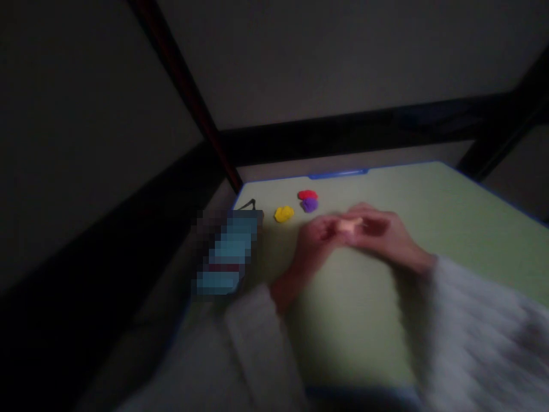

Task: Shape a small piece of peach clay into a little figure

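Observation:
My left hand [319, 237] and my right hand [377, 229] meet over the middle of the table, fingers closed together. Between their fingertips is a small pale peach lump of modelling clay [349, 225], partly covered by the fingers and blurred. Beyond the left hand lies a yellow lump of modelling clay [283, 214]. A purple lump [310, 204] rests just in front of a red lump [307, 195], the two seeming to touch.
The pale green table [351, 320] has a blue edge, with a blue handle-like strip [338, 173] at its far side. At the left edge lies a pixelated phone-like object [234, 249], with a dark cord loop [252, 202] behind it. A wall stands behind the table.

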Demonstrator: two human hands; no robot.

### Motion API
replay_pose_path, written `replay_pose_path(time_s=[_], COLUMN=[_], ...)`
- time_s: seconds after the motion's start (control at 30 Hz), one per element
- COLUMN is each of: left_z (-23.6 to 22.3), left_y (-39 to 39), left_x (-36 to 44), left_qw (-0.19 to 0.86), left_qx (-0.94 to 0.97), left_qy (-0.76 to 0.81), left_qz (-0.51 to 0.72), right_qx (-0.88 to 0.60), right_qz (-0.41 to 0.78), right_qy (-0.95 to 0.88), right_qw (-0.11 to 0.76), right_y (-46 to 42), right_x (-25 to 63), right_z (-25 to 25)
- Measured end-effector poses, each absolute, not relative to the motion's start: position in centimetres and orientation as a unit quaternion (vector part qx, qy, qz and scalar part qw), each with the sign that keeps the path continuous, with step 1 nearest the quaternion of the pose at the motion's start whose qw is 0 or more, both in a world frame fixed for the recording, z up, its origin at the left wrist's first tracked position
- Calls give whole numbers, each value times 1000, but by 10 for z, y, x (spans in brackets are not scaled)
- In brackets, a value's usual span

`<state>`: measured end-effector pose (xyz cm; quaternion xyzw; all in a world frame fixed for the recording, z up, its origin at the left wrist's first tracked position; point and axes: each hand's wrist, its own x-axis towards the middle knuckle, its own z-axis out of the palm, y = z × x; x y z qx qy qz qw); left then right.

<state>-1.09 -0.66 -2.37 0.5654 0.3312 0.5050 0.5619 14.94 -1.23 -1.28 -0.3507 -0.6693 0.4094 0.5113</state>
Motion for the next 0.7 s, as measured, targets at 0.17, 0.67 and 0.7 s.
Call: replay_pose_path(time_s=[0.17,0.67,0.7], left_z=[-21,-16,-16], left_y=[-8,-11,-11], left_x=[-10,-11,-11], left_qw=[564,580,582], left_qx=[561,578,579], left_qy=[340,333,333], left_qz=[502,467,465], right_qx=[-342,-343,-343], right_qz=[425,405,395], right_qy=[-647,-639,-641], right_qw=[533,557,561], right_y=[-11,-10,-10], right_x=[151,152,152], right_z=[-13,-8,-8])
